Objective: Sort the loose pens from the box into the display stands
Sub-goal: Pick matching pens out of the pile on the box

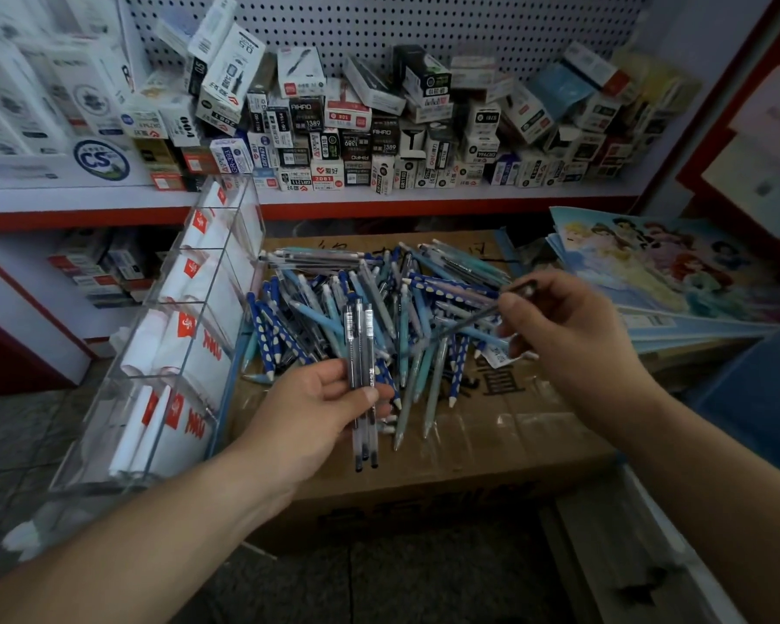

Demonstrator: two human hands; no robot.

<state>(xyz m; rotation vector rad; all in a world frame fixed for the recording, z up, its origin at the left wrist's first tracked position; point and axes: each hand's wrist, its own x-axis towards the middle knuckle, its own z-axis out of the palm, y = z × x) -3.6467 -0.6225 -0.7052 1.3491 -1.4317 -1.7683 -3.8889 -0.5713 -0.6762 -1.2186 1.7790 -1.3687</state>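
Note:
A pile of loose pens point(379, 308), mostly blue, teal and grey, lies on a closed cardboard box point(469, 452). My left hand point(316, 407) grips three dark clear-barrelled pens point(361, 353) upright above the pile's near edge. Over the right side of the pile, my right hand point(559, 326) pinches one dark pen point(473, 319) that points left and down toward the heap. A clear acrylic display stand point(172, 344) with several compartments leans at the left of the box; white and red label cards show in it, no pens.
A shelf point(379, 195) behind holds many stacked pen boxes under a pegboard point(424, 24). Cartoon-printed books point(676, 263) lie at the right of the box. A blue bin edge point(757, 398) sits further right. Tiled floor point(379, 587) lies below.

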